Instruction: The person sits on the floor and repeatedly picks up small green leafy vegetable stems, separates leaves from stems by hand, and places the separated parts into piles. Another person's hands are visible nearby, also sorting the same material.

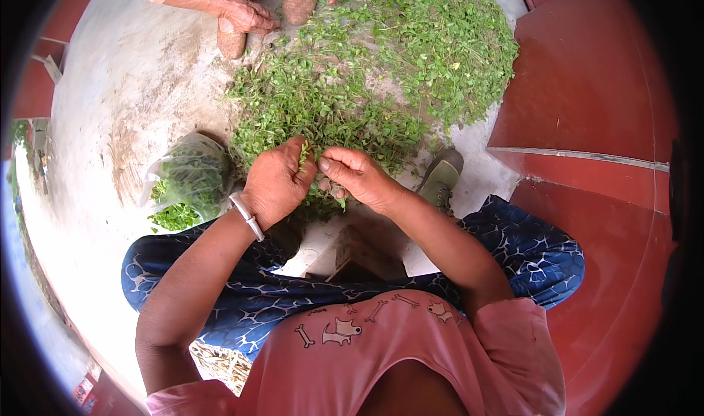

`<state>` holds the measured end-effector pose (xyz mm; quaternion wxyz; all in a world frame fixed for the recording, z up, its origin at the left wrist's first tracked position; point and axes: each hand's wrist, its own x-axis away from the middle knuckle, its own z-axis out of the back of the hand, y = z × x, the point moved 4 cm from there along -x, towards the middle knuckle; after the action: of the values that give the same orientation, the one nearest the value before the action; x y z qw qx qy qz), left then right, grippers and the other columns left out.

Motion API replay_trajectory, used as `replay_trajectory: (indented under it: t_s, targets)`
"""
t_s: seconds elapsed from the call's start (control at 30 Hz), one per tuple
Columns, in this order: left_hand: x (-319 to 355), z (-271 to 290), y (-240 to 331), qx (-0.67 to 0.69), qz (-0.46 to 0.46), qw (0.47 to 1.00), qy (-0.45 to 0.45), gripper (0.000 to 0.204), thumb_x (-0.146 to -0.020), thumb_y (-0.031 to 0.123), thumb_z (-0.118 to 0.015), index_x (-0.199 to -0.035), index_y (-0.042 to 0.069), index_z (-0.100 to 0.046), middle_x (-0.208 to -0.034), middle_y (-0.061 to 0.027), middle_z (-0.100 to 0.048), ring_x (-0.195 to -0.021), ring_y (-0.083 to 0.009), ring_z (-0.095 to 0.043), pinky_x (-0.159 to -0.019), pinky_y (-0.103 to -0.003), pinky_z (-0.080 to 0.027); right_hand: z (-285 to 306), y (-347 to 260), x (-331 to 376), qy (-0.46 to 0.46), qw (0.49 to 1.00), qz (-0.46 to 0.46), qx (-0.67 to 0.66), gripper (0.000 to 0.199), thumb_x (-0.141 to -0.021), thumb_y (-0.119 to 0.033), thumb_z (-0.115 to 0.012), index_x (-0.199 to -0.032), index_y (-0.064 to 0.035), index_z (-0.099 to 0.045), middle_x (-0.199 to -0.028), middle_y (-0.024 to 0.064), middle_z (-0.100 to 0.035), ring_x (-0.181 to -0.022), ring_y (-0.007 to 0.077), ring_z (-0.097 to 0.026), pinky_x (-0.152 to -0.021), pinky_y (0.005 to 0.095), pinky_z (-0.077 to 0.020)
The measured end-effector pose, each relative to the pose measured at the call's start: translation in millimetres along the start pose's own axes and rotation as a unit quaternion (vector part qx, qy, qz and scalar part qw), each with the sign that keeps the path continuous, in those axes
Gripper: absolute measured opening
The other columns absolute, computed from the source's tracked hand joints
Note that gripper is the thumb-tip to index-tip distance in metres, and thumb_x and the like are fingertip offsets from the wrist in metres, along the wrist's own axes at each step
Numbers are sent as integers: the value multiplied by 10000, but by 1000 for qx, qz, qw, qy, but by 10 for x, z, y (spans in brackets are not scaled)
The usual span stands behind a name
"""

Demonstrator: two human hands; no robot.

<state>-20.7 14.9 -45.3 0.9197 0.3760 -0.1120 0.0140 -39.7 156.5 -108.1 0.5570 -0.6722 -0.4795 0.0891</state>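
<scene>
Left grip [277, 180] pinches green sprig [305, 154], long axis roughly fore-aft; right grip [364, 183] state unclear.

1. The head view looks steeply down from the person's head through a wide fisheye lens.
2. Nearest lies the pink shirt [381, 331]; the left hand [277, 180] and right hand [364, 180] come mid-view.
3. It faces forward over the greens [293, 104] to another person's feet [299, 6], far left, spanning floor [103, 152] at left and red panels [587, 78] at right.
</scene>
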Motion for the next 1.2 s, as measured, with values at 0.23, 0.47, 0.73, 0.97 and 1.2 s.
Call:
replay_trajectory:
  t_s: [0.23,0.47,0.73,0.97,1.2]
  targets:
    - [-214,395,-107,126,41,989,59,213,-939,202,-511,-967,-4,-554,-763,-123,-545,-722,-222,-515,-707,-319,-430,105,598,-39,10,963,-60,262,286,-919,-277,-538,-1132,-86,-536,-974,70,-596,-688,166,-611,-639,310,-492]
    - [-186,500,-54,290,41,955,51,212,-973,229,-459,-962,29,-528,-880,-32,-566,-823,-106,-485,-760,-224,-410,1139,671,99,320,771,-24,550,423,-830,-161,-558,-1241,-158,-458,-1217,118,-477,-954,344,-579,-796,425,-487]
    - [-137,594,61,519,159,835,83,191,-966,232,-463,-909,56,-511,-675,-8,-470,-657,-143,-544,-631,-276,-463,1180,1003,121,160,796,-132,568,171,-834,-276,-550,-928,-153,-621,-809,141,-636,-781,352,-609,-712,451,-481]
    - [-25,597,54,511,196,829,115,223,-923,287,-556,-946,67,-525,-720,18,-463,-606,-90,-450,-555,-243,-432,1767,625,37,473,710,-31,521,234,-812,-329,-624,-943,-137,-592,-777,154,-617,-772,360,-607,-683,481,-483]
    - [-39,486,78,453,192,863,111,165,-829,156,-688,-880,107,-539,-755,53,-512,-619,-47,-459,-522,-204,-400,2505,758,-72,500,752,-37,428,244,-835,-296,-623,-869,-54,-620,-740,110,-653,-691,308,-627,-596,445,-481]
